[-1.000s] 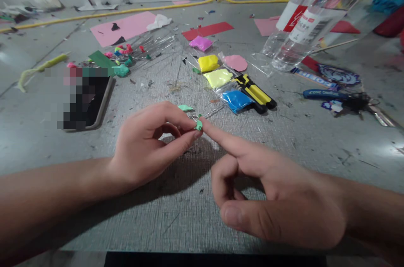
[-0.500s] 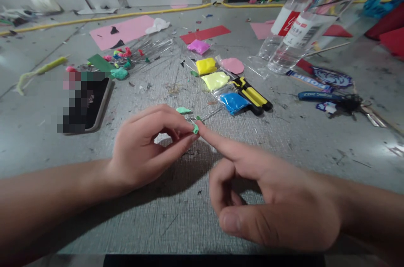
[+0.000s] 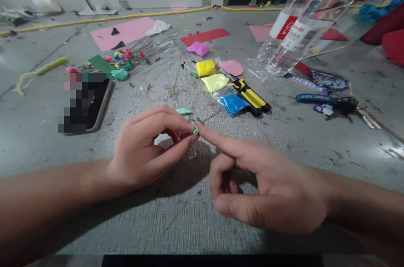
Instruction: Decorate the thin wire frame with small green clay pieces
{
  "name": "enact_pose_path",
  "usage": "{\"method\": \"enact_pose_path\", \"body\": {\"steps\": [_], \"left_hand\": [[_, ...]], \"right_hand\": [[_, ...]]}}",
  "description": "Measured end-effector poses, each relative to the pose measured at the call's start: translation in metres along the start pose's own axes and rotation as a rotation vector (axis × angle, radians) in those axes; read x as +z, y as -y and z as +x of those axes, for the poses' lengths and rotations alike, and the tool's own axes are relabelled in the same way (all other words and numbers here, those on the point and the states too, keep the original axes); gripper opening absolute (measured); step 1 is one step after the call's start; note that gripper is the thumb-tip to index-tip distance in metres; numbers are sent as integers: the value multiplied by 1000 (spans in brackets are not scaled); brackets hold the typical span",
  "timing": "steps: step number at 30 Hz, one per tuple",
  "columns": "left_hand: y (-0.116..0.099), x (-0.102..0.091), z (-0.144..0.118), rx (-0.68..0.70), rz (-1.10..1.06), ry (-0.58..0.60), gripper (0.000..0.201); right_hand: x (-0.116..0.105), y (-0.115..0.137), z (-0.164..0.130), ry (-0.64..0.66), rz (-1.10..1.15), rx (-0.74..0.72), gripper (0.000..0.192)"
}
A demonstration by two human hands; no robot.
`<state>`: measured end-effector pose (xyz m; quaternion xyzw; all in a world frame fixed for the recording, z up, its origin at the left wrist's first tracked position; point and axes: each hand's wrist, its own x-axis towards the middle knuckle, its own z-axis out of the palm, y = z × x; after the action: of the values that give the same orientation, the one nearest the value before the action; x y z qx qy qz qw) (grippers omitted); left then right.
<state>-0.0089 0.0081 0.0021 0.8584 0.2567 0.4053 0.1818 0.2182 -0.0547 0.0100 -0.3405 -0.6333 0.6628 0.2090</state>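
Observation:
My left hand (image 3: 151,145) pinches a small mint-green piece of modelling clay (image 3: 196,131) between thumb and fingertips. The clay looks curled into a tiny roll, and part of it is hidden by the fingers. My right hand (image 3: 268,187) stretches its index finger so the tip touches the clay's right side; its other fingers are loosely curled and hold nothing. Just behind the fingertips lie thin wires (image 3: 212,114) with a dark green bit at their near end. A flat mint-green clay scrap (image 3: 184,111) rests on the table beyond my left fingers.
Bagged clay, yellow (image 3: 206,67), pale yellow (image 3: 215,82) and blue (image 3: 233,104), lies beside yellow-black pliers (image 3: 252,96). A phone (image 3: 99,105) is at left, near wires with coloured clay tips (image 3: 126,53). Two plastic bottles (image 3: 295,41) stand at right, behind a keychain (image 3: 344,105).
My right hand's thumb and palm have shifted slightly up and left, while its index fingertip stays against the clay. The left hand keeps its pinch, nearly still.

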Motion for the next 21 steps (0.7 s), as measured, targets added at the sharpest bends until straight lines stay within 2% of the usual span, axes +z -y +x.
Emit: {"method": "enact_pose_path", "body": {"steps": [11,21], "left_hand": [[0,1,0,-12,-11,-1,16],[-1,0,0,-7,-16,-3,18]], "right_hand": [[-1,-3,2,-21,-67,-59,100],[-3,-6,3,-158,-219,-155,76]]}}
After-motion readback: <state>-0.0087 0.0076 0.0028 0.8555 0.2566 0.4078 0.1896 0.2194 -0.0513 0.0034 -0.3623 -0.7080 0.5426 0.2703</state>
